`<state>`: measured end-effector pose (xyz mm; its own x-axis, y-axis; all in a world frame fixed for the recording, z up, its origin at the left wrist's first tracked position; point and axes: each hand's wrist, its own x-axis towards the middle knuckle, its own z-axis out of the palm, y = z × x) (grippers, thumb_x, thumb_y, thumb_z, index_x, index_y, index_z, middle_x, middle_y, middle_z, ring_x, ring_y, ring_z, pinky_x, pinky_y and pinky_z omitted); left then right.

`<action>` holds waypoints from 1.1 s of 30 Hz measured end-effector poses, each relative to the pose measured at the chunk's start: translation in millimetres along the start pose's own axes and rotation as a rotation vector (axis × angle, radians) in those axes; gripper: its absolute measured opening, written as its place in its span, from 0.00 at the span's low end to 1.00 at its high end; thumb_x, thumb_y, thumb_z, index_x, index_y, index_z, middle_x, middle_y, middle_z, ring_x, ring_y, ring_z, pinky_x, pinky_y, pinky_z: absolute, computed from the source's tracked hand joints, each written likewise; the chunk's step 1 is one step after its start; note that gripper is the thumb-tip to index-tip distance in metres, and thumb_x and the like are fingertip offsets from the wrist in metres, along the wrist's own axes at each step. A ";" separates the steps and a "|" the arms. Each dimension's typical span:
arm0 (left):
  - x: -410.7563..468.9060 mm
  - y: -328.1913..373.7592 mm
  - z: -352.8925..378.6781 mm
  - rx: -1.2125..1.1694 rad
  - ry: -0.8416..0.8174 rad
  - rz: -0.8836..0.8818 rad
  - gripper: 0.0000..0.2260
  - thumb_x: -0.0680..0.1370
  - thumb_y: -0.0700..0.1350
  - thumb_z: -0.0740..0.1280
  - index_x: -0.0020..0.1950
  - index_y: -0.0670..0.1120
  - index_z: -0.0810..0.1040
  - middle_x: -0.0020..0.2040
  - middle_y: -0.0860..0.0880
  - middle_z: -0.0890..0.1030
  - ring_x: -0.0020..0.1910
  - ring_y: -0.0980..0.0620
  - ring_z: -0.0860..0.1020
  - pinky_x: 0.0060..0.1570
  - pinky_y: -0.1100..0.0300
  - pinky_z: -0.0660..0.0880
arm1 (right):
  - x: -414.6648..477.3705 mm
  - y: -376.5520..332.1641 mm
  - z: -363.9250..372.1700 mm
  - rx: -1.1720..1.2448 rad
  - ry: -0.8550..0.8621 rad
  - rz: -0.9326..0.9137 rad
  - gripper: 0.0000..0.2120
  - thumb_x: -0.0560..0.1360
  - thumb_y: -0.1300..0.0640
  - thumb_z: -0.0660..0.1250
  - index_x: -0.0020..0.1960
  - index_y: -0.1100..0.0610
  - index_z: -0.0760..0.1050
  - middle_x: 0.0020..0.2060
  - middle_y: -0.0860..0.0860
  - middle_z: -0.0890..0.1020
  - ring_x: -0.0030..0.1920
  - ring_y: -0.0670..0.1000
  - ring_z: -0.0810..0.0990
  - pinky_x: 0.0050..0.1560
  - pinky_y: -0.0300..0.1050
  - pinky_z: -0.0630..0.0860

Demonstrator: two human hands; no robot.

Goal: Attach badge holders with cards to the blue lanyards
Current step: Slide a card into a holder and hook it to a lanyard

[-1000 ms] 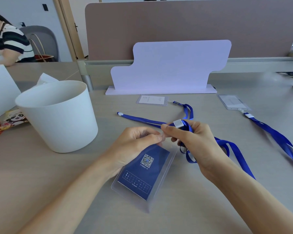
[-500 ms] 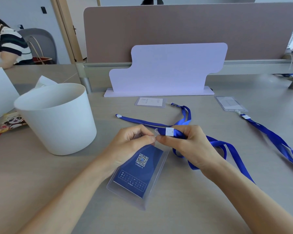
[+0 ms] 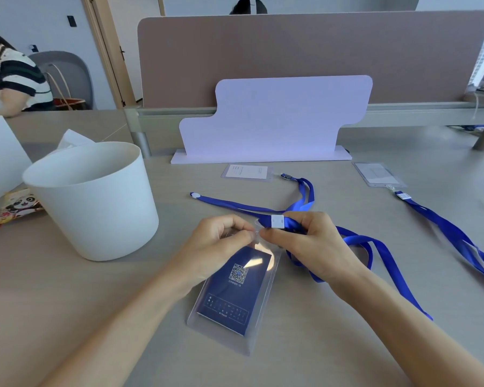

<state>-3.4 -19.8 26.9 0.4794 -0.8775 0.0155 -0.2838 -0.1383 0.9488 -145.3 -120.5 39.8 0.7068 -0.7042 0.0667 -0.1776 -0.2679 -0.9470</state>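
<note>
A clear badge holder [image 3: 232,311] with a dark blue QR-code card inside lies tilted on the desk in front of me. My left hand [image 3: 215,247] pinches the holder's top edge. My right hand [image 3: 313,247] grips the blue lanyard [image 3: 389,263] near its white clasp [image 3: 277,221], fingertips touching the left hand's at the holder's top. The clip itself is hidden by my fingers. A second lanyard [image 3: 453,236] joined to a clear holder [image 3: 376,174] lies at the right. Another holder with a white card [image 3: 248,172] lies further back.
A large white bucket [image 3: 95,202] stands at the left, with snack packets [image 3: 9,208] beside it. A pale lilac stand-up board [image 3: 274,118] and a brown desk divider [image 3: 305,51] close off the back. A person in a striped shirt [image 3: 9,76] sits far left.
The lanyard's white clasp has come down and left to the holder's top edge, my fingertips now meeting there. The view has shifted slightly.
</note>
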 end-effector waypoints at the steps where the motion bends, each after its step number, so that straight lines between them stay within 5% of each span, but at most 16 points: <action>1: 0.0 -0.1 0.1 0.004 0.004 -0.001 0.05 0.77 0.41 0.66 0.45 0.45 0.82 0.43 0.45 0.85 0.44 0.48 0.83 0.53 0.50 0.77 | 0.2 1.1 0.3 -0.003 -0.005 0.004 0.18 0.72 0.56 0.72 0.38 0.70 0.70 0.29 0.55 0.64 0.31 0.51 0.61 0.30 0.43 0.59; 7: 0.4 -2.2 1.9 0.077 -0.006 0.039 0.05 0.76 0.39 0.66 0.46 0.44 0.82 0.44 0.43 0.84 0.48 0.44 0.81 0.54 0.52 0.76 | 1.9 5.6 1.7 -0.115 -0.018 -0.019 0.18 0.71 0.55 0.71 0.37 0.69 0.68 0.29 0.54 0.65 0.30 0.50 0.62 0.32 0.44 0.60; 18: -0.6 -2.7 6.2 0.122 -0.002 0.091 0.06 0.77 0.37 0.64 0.47 0.43 0.81 0.44 0.44 0.83 0.42 0.55 0.78 0.46 0.63 0.75 | 3.9 10.9 5.8 -0.214 0.005 -0.129 0.18 0.70 0.54 0.70 0.37 0.68 0.70 0.28 0.52 0.66 0.30 0.48 0.62 0.32 0.46 0.62; 22: 0.9 -1.7 2.7 0.052 -0.028 0.051 0.05 0.76 0.43 0.68 0.50 0.46 0.80 0.47 0.43 0.83 0.46 0.50 0.80 0.52 0.58 0.75 | 2.0 6.6 3.6 -0.144 0.049 -0.083 0.19 0.72 0.59 0.70 0.32 0.65 0.63 0.24 0.48 0.62 0.27 0.47 0.58 0.26 0.38 0.58; 24: 1.0 -1.8 -1.4 0.051 -0.065 0.006 0.11 0.72 0.50 0.70 0.53 0.51 0.78 0.48 0.48 0.83 0.47 0.52 0.80 0.55 0.56 0.74 | 3.8 7.4 1.8 -0.076 0.071 -0.044 0.18 0.72 0.59 0.69 0.34 0.69 0.63 0.25 0.52 0.62 0.28 0.50 0.59 0.27 0.42 0.58; 27: -0.6 2.6 -9.4 -0.026 -0.178 -0.063 0.15 0.74 0.44 0.70 0.59 0.52 0.74 0.50 0.52 0.84 0.50 0.54 0.82 0.55 0.58 0.75 | 6.3 8.3 -3.2 0.052 0.169 0.016 0.18 0.72 0.56 0.69 0.41 0.72 0.68 0.30 0.56 0.67 0.30 0.52 0.62 0.29 0.47 0.60; 30: -2.4 6.4 -20.7 -0.085 -0.255 -0.095 0.19 0.70 0.43 0.69 0.60 0.50 0.73 0.52 0.47 0.84 0.51 0.48 0.83 0.52 0.55 0.77 | 5.7 8.6 -10.0 0.134 0.280 0.047 0.12 0.73 0.57 0.68 0.41 0.68 0.74 0.29 0.54 0.74 0.29 0.51 0.67 0.26 0.40 0.64; 33: -1.0 4.4 -26.8 -0.054 -0.176 -0.065 0.16 0.68 0.44 0.70 0.55 0.48 0.73 0.52 0.44 0.84 0.45 0.49 0.82 0.46 0.55 0.76 | 5.2 9.3 -16.2 0.182 0.265 0.051 0.10 0.74 0.59 0.66 0.40 0.67 0.76 0.30 0.54 0.79 0.33 0.52 0.73 0.36 0.44 0.71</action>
<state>17.2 -7.2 39.5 0.3413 -0.9349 -0.0968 -0.2104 -0.1763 0.9616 -154.4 -137.3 36.4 0.4930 -0.8668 0.0749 -0.0656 -0.1229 -0.9902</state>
